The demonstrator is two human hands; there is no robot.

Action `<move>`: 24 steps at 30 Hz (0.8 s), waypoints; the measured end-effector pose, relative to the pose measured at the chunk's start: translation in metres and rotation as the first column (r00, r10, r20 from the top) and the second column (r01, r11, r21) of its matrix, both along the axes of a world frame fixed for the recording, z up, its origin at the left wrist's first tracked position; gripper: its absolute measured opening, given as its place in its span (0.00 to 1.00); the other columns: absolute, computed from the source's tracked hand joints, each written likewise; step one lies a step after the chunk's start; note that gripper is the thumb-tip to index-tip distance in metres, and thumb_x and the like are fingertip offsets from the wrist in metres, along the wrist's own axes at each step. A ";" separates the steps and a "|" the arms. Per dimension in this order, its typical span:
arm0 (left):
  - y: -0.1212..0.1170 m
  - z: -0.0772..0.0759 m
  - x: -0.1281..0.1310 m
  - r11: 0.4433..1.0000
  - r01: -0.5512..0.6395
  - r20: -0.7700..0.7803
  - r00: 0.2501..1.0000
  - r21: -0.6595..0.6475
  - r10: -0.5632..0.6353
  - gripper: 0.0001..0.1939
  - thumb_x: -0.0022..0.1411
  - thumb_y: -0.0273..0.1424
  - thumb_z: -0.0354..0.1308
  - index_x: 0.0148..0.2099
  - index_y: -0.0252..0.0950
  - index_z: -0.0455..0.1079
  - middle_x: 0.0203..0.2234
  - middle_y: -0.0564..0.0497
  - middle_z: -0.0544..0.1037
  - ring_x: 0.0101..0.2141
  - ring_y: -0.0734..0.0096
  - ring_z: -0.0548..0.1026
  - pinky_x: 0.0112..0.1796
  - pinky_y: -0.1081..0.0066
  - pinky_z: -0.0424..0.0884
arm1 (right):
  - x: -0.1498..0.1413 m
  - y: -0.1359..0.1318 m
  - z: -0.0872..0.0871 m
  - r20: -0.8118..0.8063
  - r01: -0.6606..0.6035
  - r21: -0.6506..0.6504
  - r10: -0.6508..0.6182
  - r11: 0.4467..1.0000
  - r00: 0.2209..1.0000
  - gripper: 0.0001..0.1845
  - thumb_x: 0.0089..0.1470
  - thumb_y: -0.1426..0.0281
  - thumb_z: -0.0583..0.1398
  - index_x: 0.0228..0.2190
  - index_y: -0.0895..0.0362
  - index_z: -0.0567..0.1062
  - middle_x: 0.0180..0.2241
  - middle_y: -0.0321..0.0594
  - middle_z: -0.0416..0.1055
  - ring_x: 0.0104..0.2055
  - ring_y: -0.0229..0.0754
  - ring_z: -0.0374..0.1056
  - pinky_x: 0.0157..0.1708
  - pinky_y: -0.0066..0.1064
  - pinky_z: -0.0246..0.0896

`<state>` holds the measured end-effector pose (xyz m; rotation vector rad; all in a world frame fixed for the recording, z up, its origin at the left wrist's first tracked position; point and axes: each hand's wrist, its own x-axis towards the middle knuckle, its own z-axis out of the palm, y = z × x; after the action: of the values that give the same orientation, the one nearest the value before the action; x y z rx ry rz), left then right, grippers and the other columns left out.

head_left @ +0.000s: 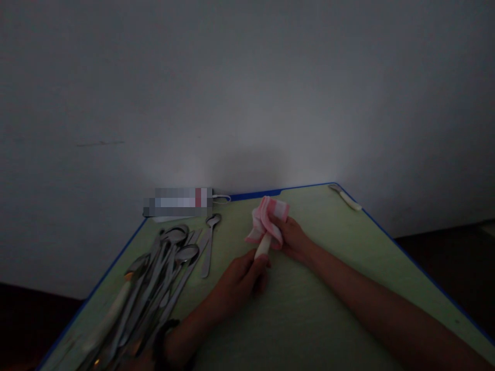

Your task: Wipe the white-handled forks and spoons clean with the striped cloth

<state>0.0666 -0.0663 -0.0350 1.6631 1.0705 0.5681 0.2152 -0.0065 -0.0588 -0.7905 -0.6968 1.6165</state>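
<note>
My left hand (247, 273) is closed around the white handle (263, 246) of a utensil, whose far end is hidden inside a pink-and-white cloth (270, 219). Wrapped over that end, the cloth is pinched by my right hand (293, 238). What kind of utensil it is cannot be made out. To the left lies a heap of metal spoons and other cutlery (170, 263), with a single spoon (209, 245) at its right edge. At the far right corner rests a utensil with a white handle (350, 201), its metal head toward the wall.
The light green table (332, 319) has a blue edge and stands against a grey wall (247, 93). At the back left, a blurred-out flat object (181, 202) with a white cord (222, 197) leans near the wall.
</note>
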 end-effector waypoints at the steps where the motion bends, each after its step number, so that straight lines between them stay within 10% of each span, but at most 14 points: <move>1: 0.000 0.000 0.000 1.000 -0.015 0.005 1.000 -0.003 0.015 0.18 0.64 0.42 0.40 0.34 0.35 0.63 0.15 0.58 0.66 0.17 0.76 0.63 0.20 0.77 0.59 | 0.000 0.000 0.000 -0.005 -0.004 -0.004 0.004 1.000 1.000 0.19 0.36 0.59 0.65 0.27 0.60 0.72 0.23 0.36 0.70 0.24 0.34 0.63 0.26 0.28 0.59; 6: 0.002 -0.002 0.000 0.996 -0.059 -0.032 0.998 0.070 0.061 0.17 0.63 0.40 0.41 0.28 0.36 0.61 0.13 0.58 0.65 0.16 0.76 0.63 0.20 0.76 0.59 | -0.002 0.001 -0.008 0.104 -0.051 0.062 0.045 0.997 0.994 0.19 0.41 0.57 0.62 0.29 0.60 0.72 0.25 0.37 0.71 0.25 0.36 0.63 0.28 0.29 0.59; 14: -0.001 0.003 0.000 0.983 -0.056 -0.194 0.977 0.177 0.091 0.17 0.61 0.38 0.43 0.23 0.37 0.59 0.11 0.58 0.63 0.15 0.75 0.63 0.19 0.75 0.55 | -0.003 0.003 -0.011 0.431 0.324 0.256 -0.407 0.911 0.805 0.22 0.45 0.52 0.56 0.24 0.60 0.70 0.20 0.36 0.65 0.21 0.34 0.57 0.19 0.25 0.49; 24: -0.004 0.006 0.002 0.989 0.008 -0.108 0.994 0.149 0.008 0.18 0.65 0.40 0.39 0.28 0.36 0.59 0.13 0.58 0.64 0.17 0.75 0.63 0.22 0.75 0.59 | -0.007 -0.003 -0.008 0.308 0.260 0.038 -0.258 0.965 0.916 0.25 0.42 0.48 0.57 0.21 0.60 0.70 0.18 0.36 0.65 0.20 0.34 0.58 0.20 0.27 0.51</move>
<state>0.0682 -0.0701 -0.0294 1.8422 1.1287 0.5751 0.2083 -0.0092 -0.0666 -1.1080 -0.7741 1.2657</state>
